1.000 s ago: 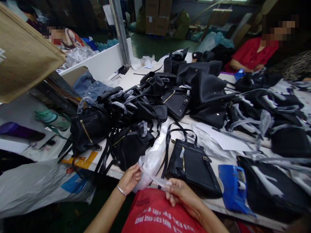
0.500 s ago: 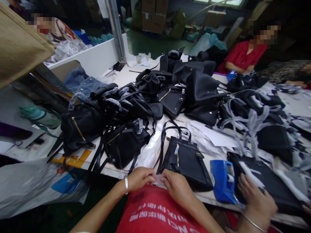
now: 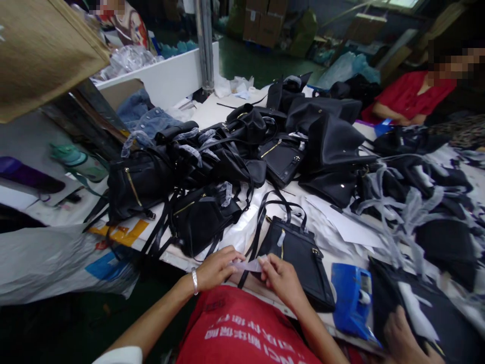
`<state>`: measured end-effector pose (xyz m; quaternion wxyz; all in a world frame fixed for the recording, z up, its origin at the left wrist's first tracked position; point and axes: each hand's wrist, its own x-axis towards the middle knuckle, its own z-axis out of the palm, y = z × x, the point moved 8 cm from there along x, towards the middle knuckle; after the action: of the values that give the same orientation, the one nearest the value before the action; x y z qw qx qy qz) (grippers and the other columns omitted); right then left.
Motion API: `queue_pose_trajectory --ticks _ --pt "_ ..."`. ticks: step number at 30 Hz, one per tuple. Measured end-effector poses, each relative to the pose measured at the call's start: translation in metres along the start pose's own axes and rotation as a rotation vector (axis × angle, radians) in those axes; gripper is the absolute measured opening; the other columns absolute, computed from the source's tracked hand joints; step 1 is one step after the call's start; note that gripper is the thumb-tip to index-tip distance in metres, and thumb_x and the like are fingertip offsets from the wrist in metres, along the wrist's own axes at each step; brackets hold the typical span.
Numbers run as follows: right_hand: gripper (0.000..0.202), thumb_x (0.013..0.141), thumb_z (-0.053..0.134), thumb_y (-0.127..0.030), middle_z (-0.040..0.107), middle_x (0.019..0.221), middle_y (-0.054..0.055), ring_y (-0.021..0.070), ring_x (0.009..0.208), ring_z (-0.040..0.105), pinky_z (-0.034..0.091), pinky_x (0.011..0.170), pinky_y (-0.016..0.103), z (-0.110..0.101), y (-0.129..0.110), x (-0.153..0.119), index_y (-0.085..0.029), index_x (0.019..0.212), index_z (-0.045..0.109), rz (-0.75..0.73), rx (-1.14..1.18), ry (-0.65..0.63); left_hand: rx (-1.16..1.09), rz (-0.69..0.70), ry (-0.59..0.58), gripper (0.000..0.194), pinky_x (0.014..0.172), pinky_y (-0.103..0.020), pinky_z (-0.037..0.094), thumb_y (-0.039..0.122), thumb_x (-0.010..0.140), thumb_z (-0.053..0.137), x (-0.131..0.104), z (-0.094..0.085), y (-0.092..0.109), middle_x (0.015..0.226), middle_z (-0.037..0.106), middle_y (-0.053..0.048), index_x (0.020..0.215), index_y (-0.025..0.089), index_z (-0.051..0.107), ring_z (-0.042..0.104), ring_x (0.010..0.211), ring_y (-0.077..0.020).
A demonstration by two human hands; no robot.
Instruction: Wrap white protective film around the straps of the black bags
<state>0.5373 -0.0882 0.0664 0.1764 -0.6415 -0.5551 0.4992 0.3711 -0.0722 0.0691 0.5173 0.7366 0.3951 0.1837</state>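
Just above my red apron (image 3: pixel 242 328), a small translucent piece of plastic film (image 3: pixel 248 265) is stretched between my two hands. My left hand (image 3: pixel 214 270), with a silver bangle at the wrist, pinches one end. The other end is between the thumb and fingers of my right hand (image 3: pixel 280 278). Right behind them a black handbag (image 3: pixel 299 253) lies on the table, with a gold zip, a side buckle and two thin handles. Another black bag (image 3: pixel 200 222) with a gold zip lies behind my left hand.
A blue tape dispenser (image 3: pixel 350 298) stands right of the handbag. Beyond it a co-worker's hand (image 3: pixel 407 333) touches a black bag. Black bags (image 3: pixel 333 136) are heaped across the table. A metal post (image 3: pixel 205 45) rises at the back; a grey plastic sack (image 3: pixel 56 268) hangs at left.
My hands have risen slightly and drawn a little apart, so more of the film shows between them. My view has turned left. The co-worker's hand has moved lower.
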Motion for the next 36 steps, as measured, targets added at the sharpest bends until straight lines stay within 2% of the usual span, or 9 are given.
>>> queue_pose_trajectory --ticks 4,8,13,15,18,20,26,31,36 --pt "0.048 0.082 0.046 -0.063 0.053 0.045 -0.003 0.0077 0.033 0.039 0.025 0.037 0.020 0.009 0.009 0.008 -0.019 0.062 0.047 0.154 0.272 -0.088 -0.113 0.100 0.088 0.040 0.090 -0.031 0.039 0.025 0.081 0.059 0.015 -0.001 0.026 0.110 0.056 -0.007 0.121 0.026 0.056 0.052 0.103 -0.0226" --pt "0.049 0.082 0.047 -0.063 0.056 0.050 -0.001 0.0069 0.034 0.040 0.026 0.037 0.020 0.009 0.012 0.012 -0.018 0.065 0.048 0.172 0.352 -0.130 -0.219 0.013 0.166 0.015 0.078 -0.026 0.040 0.028 0.085 0.053 0.019 0.010 0.024 0.086 0.061 -0.003 0.087 0.019 0.065 0.055 0.084 -0.0170" --pt "0.055 0.080 0.061 -0.048 0.061 0.107 0.007 0.0130 0.072 0.058 0.045 0.060 0.023 -0.011 -0.008 0.013 -0.022 0.125 0.043 -0.025 0.343 -0.153 -0.406 -0.237 0.232 0.015 0.059 -0.021 0.035 0.029 0.083 0.053 0.007 0.011 -0.008 0.071 0.056 0.003 0.080 0.017 0.058 0.048 0.065 -0.0115" --pt "0.057 0.078 0.065 -0.041 0.059 0.111 0.005 0.0146 0.081 0.058 0.044 0.067 0.024 -0.008 -0.016 0.013 -0.025 0.128 0.044 -0.106 0.229 -0.200 -0.452 -0.268 0.187 0.013 0.059 -0.021 0.035 0.028 0.082 0.052 0.002 0.013 -0.014 0.071 0.058 0.003 0.080 0.016 0.059 0.048 0.064 -0.0109" --pt "0.020 0.085 0.055 -0.036 0.063 0.080 0.001 0.0145 0.072 0.056 0.039 0.063 0.023 0.011 -0.019 0.013 -0.018 0.089 0.063 -0.165 -0.006 -0.262 -0.470 -0.286 0.130 0.010 0.064 -0.022 0.037 0.024 0.079 0.054 -0.003 0.018 -0.018 0.075 0.061 0.001 0.080 0.016 0.060 0.053 0.070 -0.0124" --pt "0.022 0.087 0.050 -0.032 0.061 0.068 0.000 0.0132 0.064 0.054 0.035 0.059 0.022 0.025 -0.016 0.013 -0.017 0.074 0.060 -0.186 -0.144 -0.273 -0.493 -0.300 0.136 0.010 0.069 -0.023 0.039 0.021 0.075 0.058 -0.008 0.021 -0.021 0.079 0.062 0.001 0.084 0.017 0.061 0.054 0.076 -0.0137" --pt "0.020 0.088 0.048 -0.029 0.065 0.071 0.001 0.0130 0.064 0.057 0.030 0.058 0.022 0.052 -0.016 0.023 -0.019 0.077 0.061 -0.346 -0.615 -0.411 -0.637 -0.417 0.189 0.016 0.060 -0.022 0.037 0.020 0.068 0.065 -0.019 0.044 -0.045 0.071 0.059 0.002 0.082 0.015 0.059 0.050 0.065 -0.0111" --pt "0.025 0.094 0.042 -0.031 0.069 0.093 0.007 0.0178 0.088 0.063 0.038 0.070 0.023 0.044 -0.013 0.076 -0.019 0.096 0.064 -0.503 -0.948 -0.518 -0.633 -0.514 0.331 0.014 0.058 -0.022 0.034 0.026 0.070 0.065 -0.023 0.044 -0.076 0.065 0.055 0.003 0.075 0.015 0.057 0.048 0.062 -0.0110" --pt "0.016 0.077 0.063 -0.019 0.072 0.089 0.009 0.0229 0.091 0.065 0.044 0.075 0.027 0.067 0.020 0.117 -0.019 0.091 0.071 -0.539 -1.157 -0.731 -0.616 -0.493 0.373 0.014 0.059 -0.022 0.034 0.028 0.075 0.061 -0.022 0.038 -0.081 0.065 0.052 0.004 0.078 0.016 0.055 0.047 0.061 -0.0105"
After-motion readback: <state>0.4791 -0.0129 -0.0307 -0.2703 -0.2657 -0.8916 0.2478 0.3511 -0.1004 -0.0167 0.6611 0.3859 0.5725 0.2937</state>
